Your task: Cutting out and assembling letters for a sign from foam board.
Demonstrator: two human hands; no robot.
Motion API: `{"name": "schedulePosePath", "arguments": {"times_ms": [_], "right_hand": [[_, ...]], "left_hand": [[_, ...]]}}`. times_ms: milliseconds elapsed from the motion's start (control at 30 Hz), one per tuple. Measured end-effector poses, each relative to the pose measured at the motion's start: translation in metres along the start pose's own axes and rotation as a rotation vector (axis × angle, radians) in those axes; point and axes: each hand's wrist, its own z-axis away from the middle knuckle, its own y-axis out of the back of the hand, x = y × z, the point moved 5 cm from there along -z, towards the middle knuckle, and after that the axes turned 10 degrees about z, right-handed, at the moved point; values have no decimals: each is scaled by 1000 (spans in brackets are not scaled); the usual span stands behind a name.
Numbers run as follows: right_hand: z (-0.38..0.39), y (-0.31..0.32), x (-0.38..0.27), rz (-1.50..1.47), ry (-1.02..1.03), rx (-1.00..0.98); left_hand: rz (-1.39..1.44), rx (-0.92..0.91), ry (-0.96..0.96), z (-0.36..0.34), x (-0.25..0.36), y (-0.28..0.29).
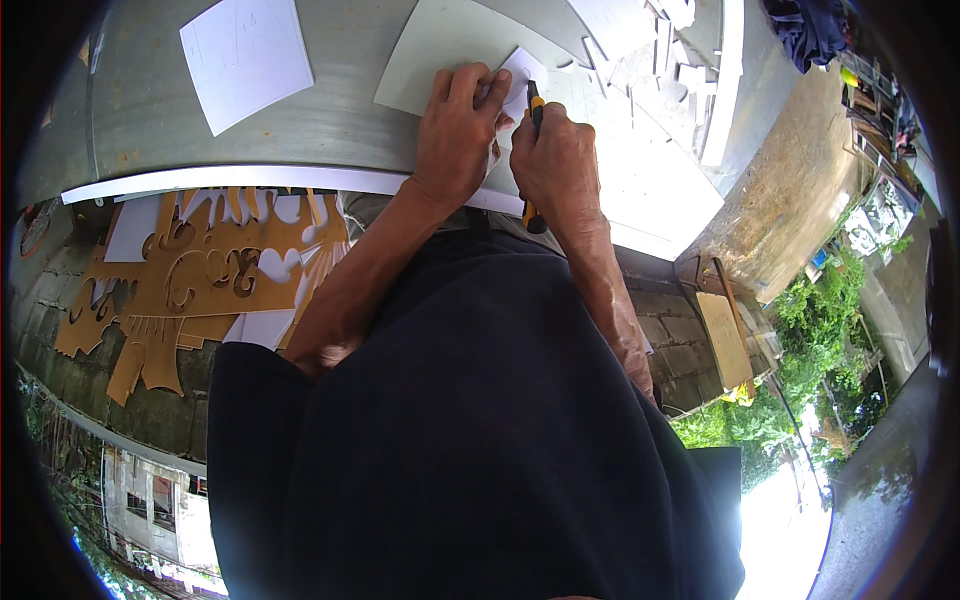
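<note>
- The right hand [557, 150] is wrapped firmly round a slim yellow-and-black utility knife [537, 107]; it should be light and rigid, best held by its body, well behind the blade.
- The left hand [458, 130] is curled, fingertips at the edge of a small, flat white sheet piece [521, 70]; whether they pinch or only press, I cannot tell.
- That piece lies under the knife's tip, on a larger pale grey-green sheet [432, 52]. It looks light, thin and fairly stiff, probably liable to slide; steady it flat near an edge, clear of the blade.
- Beneath spreads a smooth, stained grey tabletop [140, 125].
- Farther off lie brown boards [215, 295] with curling cut-outs.
</note>
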Motion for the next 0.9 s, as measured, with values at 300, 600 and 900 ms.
{"name": "schedulePosePath", "arguments": {"times_ms": [300, 600, 900], "right_hand": [[6, 26, 8, -88, -31, -70], [5, 14, 21, -196, 66, 144], [-4, -2, 20, -139, 109, 183]], "left_hand": [[45, 48, -27, -4, -2, -2], [-5, 69, -64, -19, -9, 12], [-179, -158, -121, -36, -11, 12]]}}
